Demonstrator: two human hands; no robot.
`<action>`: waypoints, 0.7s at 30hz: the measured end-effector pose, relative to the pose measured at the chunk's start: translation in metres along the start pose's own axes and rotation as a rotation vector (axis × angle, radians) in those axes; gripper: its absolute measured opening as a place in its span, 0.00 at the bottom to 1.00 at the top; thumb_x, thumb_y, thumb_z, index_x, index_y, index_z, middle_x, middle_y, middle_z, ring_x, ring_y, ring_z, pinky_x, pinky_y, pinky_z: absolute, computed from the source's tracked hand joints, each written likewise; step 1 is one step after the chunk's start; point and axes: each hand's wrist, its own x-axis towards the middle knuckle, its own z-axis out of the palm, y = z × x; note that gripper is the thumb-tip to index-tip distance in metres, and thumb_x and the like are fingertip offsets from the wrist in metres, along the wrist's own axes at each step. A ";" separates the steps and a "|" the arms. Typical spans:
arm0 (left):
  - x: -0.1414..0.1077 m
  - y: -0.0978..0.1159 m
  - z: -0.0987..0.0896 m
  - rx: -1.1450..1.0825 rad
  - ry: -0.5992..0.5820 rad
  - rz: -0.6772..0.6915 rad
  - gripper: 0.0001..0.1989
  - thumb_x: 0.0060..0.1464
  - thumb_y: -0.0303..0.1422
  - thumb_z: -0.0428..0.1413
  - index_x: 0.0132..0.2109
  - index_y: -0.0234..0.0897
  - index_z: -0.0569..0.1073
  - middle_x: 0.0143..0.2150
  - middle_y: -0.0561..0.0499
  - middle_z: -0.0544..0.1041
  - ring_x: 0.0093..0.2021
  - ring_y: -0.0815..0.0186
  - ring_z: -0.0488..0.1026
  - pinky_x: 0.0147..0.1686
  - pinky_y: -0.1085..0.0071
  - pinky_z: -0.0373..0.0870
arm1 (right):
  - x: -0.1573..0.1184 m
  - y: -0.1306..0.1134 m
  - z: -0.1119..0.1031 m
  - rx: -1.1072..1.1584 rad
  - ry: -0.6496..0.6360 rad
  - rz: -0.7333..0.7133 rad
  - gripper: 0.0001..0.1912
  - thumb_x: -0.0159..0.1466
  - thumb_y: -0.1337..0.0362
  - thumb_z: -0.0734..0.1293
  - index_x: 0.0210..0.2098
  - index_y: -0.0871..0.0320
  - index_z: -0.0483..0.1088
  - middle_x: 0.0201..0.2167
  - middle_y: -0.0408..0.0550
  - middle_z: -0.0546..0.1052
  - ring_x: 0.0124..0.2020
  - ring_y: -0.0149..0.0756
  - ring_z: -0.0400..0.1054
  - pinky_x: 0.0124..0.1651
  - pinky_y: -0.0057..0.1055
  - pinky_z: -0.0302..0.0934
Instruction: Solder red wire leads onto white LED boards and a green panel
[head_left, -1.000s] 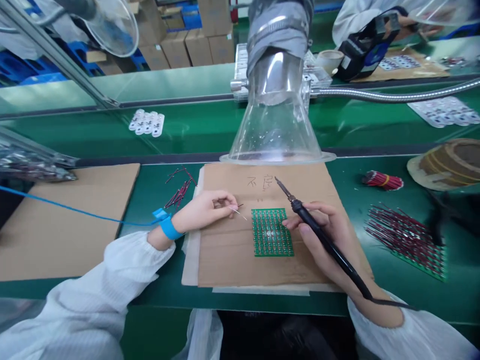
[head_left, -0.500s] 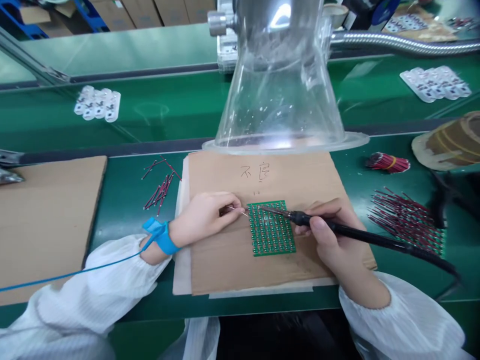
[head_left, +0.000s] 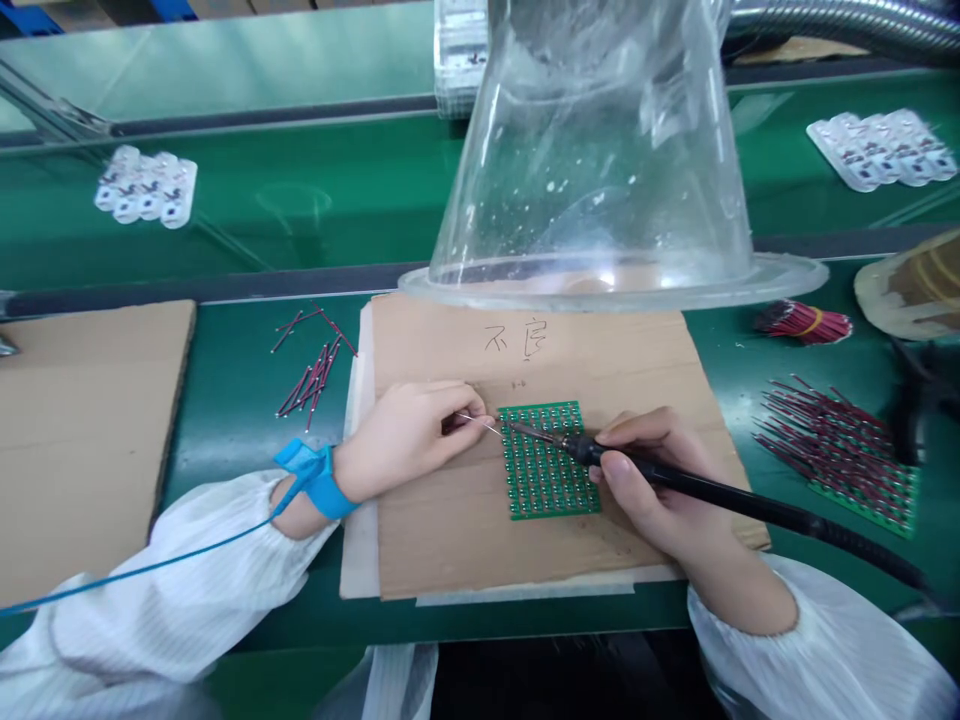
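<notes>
A green circuit board (head_left: pixel 551 480) with rows of solder pads lies on a cardboard sheet (head_left: pixel 442 545) in front of me. My left hand (head_left: pixel 420 435), with a blue wrist strap (head_left: pixel 326 480), pinches a thin strand of solder wire (head_left: pixel 487 427) whose end reaches the board's upper left corner. From the right, my right hand (head_left: pixel 667 480) grips a black soldering iron (head_left: pixel 697 487). The iron's tip points left and lies over the upper left pads, close to the solder's end; whether they touch I cannot tell.
A clear fume hood (head_left: pixel 600 200) hangs just beyond the board. Loose red-black wires (head_left: pixel 315 380) lie left. At right are a banded wire bundle (head_left: pixel 806 322), a board covered with wires (head_left: pixel 832 440) and a tape roll (head_left: pixel 915 285). Another cardboard (head_left: pixel 82 440) lies far left.
The iron's tip has moved left across the board toward the solder wire, my right hand moving with it. My left hand keeps its pinch. The camera view has shifted slightly.
</notes>
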 end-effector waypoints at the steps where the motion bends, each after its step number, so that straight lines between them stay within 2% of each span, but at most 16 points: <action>1: 0.000 0.000 0.000 0.001 0.001 -0.013 0.08 0.68 0.35 0.60 0.40 0.39 0.80 0.34 0.56 0.83 0.30 0.70 0.74 0.31 0.72 0.61 | 0.000 0.000 0.000 -0.002 -0.007 -0.001 0.05 0.72 0.59 0.71 0.43 0.50 0.71 0.28 0.43 0.79 0.24 0.36 0.76 0.24 0.30 0.66; 11: 0.002 0.003 0.000 -0.001 -0.003 -0.051 0.08 0.68 0.36 0.60 0.39 0.38 0.80 0.32 0.56 0.82 0.28 0.70 0.73 0.31 0.71 0.60 | 0.001 -0.001 0.001 -0.041 -0.008 0.021 0.06 0.72 0.58 0.72 0.41 0.51 0.72 0.28 0.43 0.80 0.25 0.35 0.77 0.25 0.29 0.68; 17: 0.003 0.004 -0.001 -0.016 -0.017 -0.064 0.08 0.67 0.36 0.60 0.39 0.39 0.80 0.33 0.56 0.82 0.30 0.69 0.75 0.32 0.71 0.62 | 0.002 0.001 0.002 0.109 0.069 0.036 0.05 0.72 0.60 0.72 0.41 0.51 0.72 0.27 0.42 0.79 0.24 0.36 0.76 0.26 0.31 0.70; 21: 0.003 0.004 -0.001 -0.010 -0.014 -0.062 0.08 0.67 0.36 0.60 0.39 0.39 0.80 0.33 0.55 0.83 0.30 0.68 0.76 0.31 0.71 0.63 | 0.002 0.006 0.002 0.119 0.033 0.051 0.06 0.72 0.59 0.72 0.41 0.51 0.72 0.27 0.42 0.78 0.25 0.36 0.76 0.28 0.33 0.71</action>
